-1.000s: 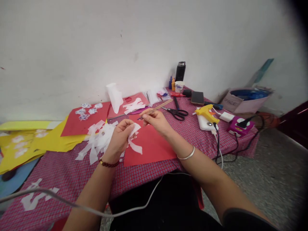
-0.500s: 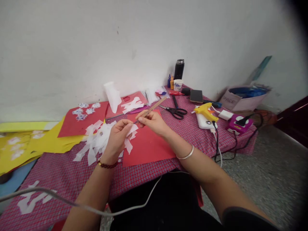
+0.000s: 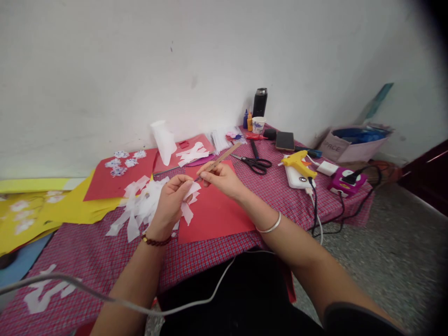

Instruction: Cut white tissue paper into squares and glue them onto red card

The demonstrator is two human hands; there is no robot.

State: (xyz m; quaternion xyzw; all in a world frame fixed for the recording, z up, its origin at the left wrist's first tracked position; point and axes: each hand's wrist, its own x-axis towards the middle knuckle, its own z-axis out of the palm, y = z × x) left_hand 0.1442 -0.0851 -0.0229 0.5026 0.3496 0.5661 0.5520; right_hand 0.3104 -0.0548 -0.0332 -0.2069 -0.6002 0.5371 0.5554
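Note:
Between thumb and fingers my left hand [image 3: 174, 196] pinches a piece of white paper [image 3: 188, 212], whose ends hang over a red sheet [image 3: 217, 214]. My right hand [image 3: 219, 179] grips a paintbrush [image 3: 224, 155] with a flat, wood-coloured handle slanting up to the right. The brush's dark tip meets the paper near my left thumb; the exact contact is hidden by my fingers. Left of my left hand lies a heap of white paper strips [image 3: 138, 207]. Several speckled white paper flowers [image 3: 121, 163] rest on another red sheet [image 3: 96, 182] further back.
Black-handled scissors [image 3: 257, 164] lie beyond my right hand. A yellow glue gun [image 3: 298, 163] sits on a white power bank [image 3: 297, 179], near a purple socket block [image 3: 346, 182] with cables. A paper cup [image 3: 258, 124] and a black flask [image 3: 260, 102] stand at the back. A pale cable [image 3: 140, 308] crosses in front.
My right hand has moved left and down, bringing the brush tip to the paper in my left hand. Over the last half second both hands have stayed nearly still.

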